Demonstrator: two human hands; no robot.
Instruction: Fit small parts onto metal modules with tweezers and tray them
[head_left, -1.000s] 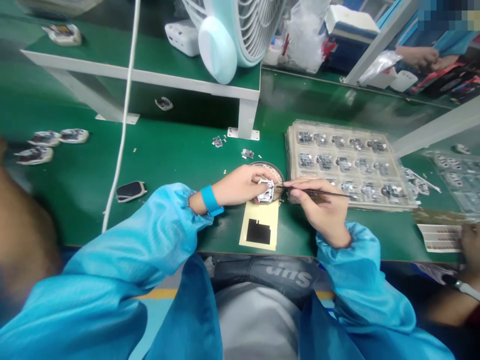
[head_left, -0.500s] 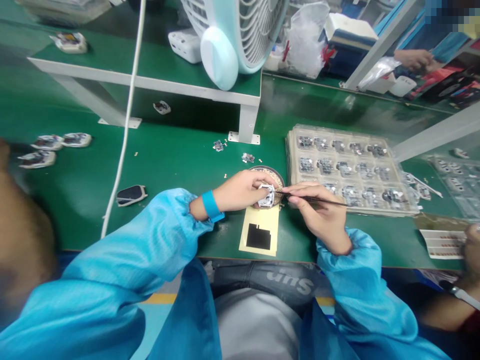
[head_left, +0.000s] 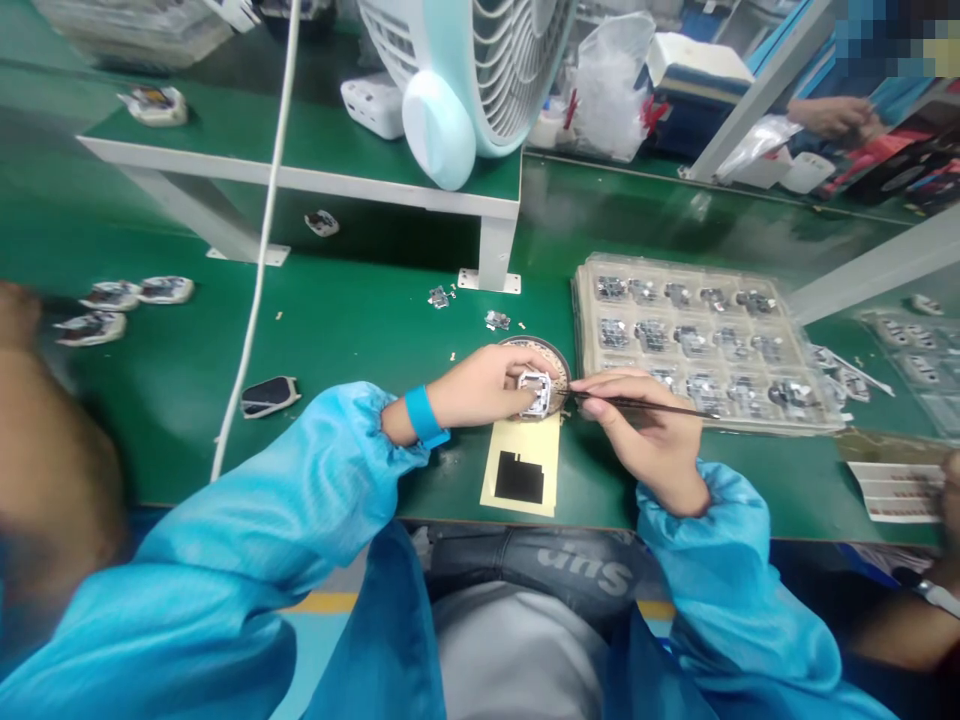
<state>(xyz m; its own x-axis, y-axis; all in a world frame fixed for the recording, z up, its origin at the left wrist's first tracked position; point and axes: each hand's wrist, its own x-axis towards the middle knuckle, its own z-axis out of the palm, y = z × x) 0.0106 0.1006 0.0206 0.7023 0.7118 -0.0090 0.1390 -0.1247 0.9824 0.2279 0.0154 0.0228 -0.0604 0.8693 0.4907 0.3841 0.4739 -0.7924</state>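
Observation:
My left hand (head_left: 487,385) pinches a small white housing (head_left: 535,396) above a round dish (head_left: 561,372) of tiny parts. Between the fingers and thumb of my right hand (head_left: 649,425) are dark tweezers (head_left: 660,406), their tip beside the housing's right edge. Below the dish lies a yellow sheet (head_left: 491,470) bearing a black cut-out piece (head_left: 520,478). To the right sits a stack of clear trays (head_left: 705,315) with small metallic parts in its pockets. Two small metallic pieces (head_left: 497,319) rest behind the dish.
A pale blue fan (head_left: 442,130) stands on a raised shelf (head_left: 300,180). A white cable (head_left: 262,240) hangs at the left, near several white housings (head_left: 166,290) and a dark-faced piece (head_left: 270,396). Other people's arms (head_left: 52,440) show at both sides.
The tweezers' tip has drawn slightly right, away from the housing. My right hand has shifted a little right. The view has moved slightly, and the housing is still in my left hand.

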